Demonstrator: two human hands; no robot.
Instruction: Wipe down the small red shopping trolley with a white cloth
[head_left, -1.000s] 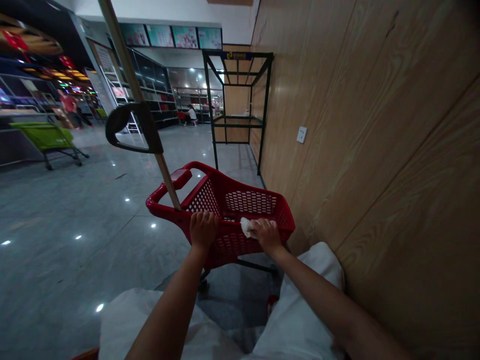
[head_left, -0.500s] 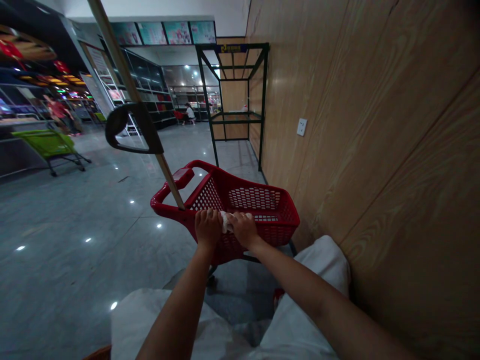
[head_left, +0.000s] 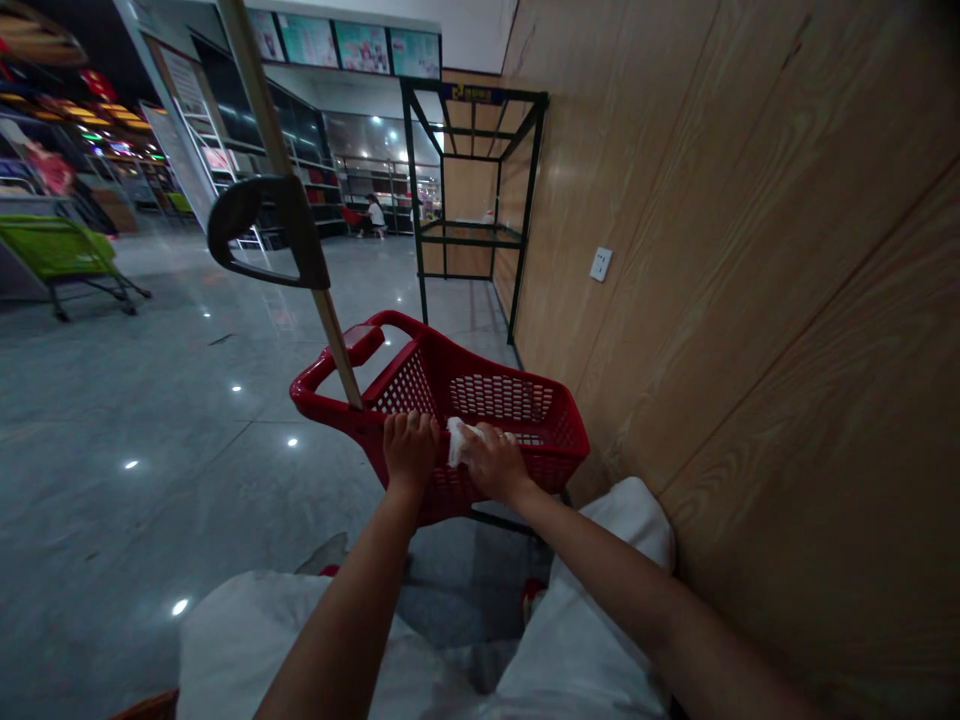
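Note:
A red plastic shopping cart (head_left: pixel 480 400) stands on the grey floor just in front of my knees, close to a wooden wall. My left hand (head_left: pixel 409 448) is closed over the cart's near rim. Right beside it, my right hand (head_left: pixel 495 462) presses a crumpled white cloth (head_left: pixel 456 438) against the same rim, fingers closed on it. A wooden pole (head_left: pixel 300 240) with a black D-shaped handle (head_left: pixel 266 230) leans against the cart's left corner.
The wood-panelled wall (head_left: pixel 750 300) with a white socket (head_left: pixel 600 264) runs along the right. An empty dark metal rack (head_left: pixel 472 210) stands behind the cart. A green cart (head_left: pixel 56 250) is far left. A person (head_left: pixel 373 215) sits in the distance.
My right hand has slid the white cloth leftward along the cart's rim, from the right part until it sits next to my left hand. My left hand has kept its grip.

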